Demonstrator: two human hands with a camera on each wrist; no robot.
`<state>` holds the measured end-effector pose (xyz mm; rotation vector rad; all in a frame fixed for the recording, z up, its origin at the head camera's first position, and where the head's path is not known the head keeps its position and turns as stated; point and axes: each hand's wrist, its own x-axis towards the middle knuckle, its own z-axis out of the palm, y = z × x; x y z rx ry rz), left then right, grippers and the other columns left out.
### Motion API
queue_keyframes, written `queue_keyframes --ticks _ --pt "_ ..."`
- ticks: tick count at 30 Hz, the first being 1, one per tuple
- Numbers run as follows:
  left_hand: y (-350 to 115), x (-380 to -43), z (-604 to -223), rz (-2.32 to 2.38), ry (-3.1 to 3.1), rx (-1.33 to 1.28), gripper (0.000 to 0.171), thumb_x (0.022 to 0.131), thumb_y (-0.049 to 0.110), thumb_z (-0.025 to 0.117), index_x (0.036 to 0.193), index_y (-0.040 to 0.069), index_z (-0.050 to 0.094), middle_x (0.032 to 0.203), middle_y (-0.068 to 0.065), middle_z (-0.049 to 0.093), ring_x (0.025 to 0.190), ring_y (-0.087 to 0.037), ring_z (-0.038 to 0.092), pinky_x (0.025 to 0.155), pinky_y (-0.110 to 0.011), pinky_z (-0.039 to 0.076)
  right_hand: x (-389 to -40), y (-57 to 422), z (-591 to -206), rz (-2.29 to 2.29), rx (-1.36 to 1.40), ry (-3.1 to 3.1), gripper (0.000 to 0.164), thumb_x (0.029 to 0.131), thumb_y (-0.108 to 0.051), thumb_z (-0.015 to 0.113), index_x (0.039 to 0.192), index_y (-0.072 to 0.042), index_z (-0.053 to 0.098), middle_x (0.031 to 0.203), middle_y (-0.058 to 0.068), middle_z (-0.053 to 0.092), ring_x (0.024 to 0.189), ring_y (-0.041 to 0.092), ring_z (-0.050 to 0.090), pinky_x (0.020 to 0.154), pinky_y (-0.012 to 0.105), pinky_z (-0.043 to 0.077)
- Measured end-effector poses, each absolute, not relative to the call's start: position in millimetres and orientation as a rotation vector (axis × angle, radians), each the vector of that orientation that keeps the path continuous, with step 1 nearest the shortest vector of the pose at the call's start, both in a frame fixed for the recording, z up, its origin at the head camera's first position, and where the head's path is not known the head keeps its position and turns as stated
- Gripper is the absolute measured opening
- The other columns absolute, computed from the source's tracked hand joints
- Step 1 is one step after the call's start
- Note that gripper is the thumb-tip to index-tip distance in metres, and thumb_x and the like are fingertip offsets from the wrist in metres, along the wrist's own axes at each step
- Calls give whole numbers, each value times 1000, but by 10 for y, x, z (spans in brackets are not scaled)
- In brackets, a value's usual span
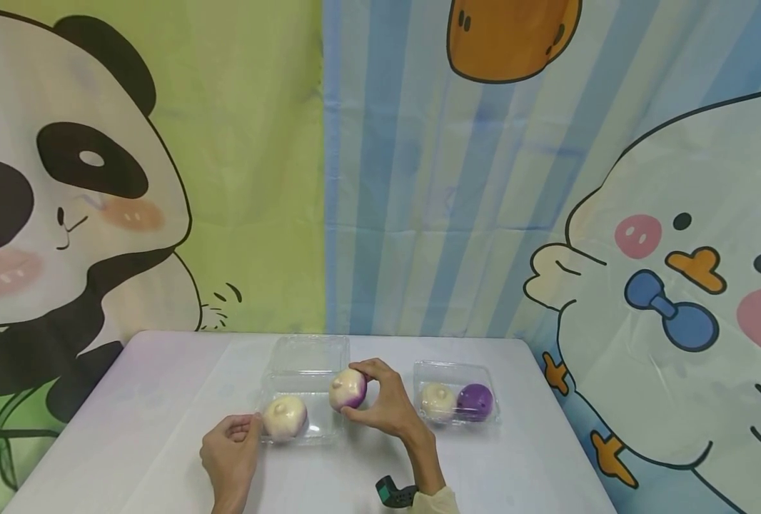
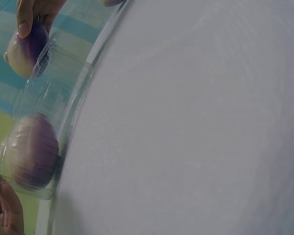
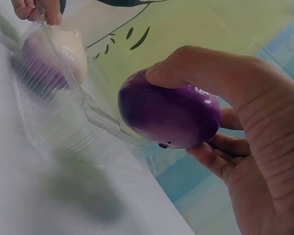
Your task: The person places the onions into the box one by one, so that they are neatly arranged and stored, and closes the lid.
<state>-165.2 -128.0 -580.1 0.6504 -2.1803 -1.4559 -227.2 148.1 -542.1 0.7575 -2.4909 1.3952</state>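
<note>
Thumb and fingers of my right hand (image 1: pixel 390 403) grip a glossy purple-and-cream turnip (image 1: pixel 348 390) over the right part of an open clear plastic box (image 1: pixel 319 428). In the right wrist view, the purple side of this turnip (image 3: pixel 169 110) faces the camera and shows small dark spots. A second turnip (image 1: pixel 285 417) sits in the left part of that box, cream side up. My left hand (image 1: pixel 231 453) pinches the box's left edge next to it. The box's lid (image 1: pixel 310 355) lies folded back behind.
Right of the open box stands another clear plastic box (image 1: pixel 457 370), with a cream-topped turnip (image 1: pixel 437 401) and a purple one (image 1: pixel 475 402) inside. Both boxes are on a white table (image 1: pixel 162 407). A cartoon-printed curtain (image 1: pixel 258 178) hangs behind its far edge.
</note>
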Motion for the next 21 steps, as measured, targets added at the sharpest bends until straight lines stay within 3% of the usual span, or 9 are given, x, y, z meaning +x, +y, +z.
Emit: queue_keyframes --ticks 5,14,21 --pt "-1277 -1646 -5795 -1457 -2188 653 15 98 6 74 100 -9 75 85 -23 77 61 -15 65 49 -16 49 -2271 1467 -5408 1395 732 -2521 71 74 -28 98 138 -11 73 128 -2 74 104 9 66 96 52 66" --pt "-1282 -1636 -5781 -1481 -2201 674 16 98 6 73 101 -9 74 85 -22 76 61 -13 64 49 -17 49 -2241 1434 -5364 1372 745 -2551 70 74 -25 98 138 -10 73 127 -3 74 105 9 65 95 30 62" --pt "-1284 -1636 -5782 -1475 -2189 653 14 98 5 74 100 -9 75 85 -22 77 60 -13 64 50 -16 50 -2238 1437 -5349 1372 757 -2534 68 73 -26 99 135 -14 75 125 -3 75 105 9 66 95 32 62"
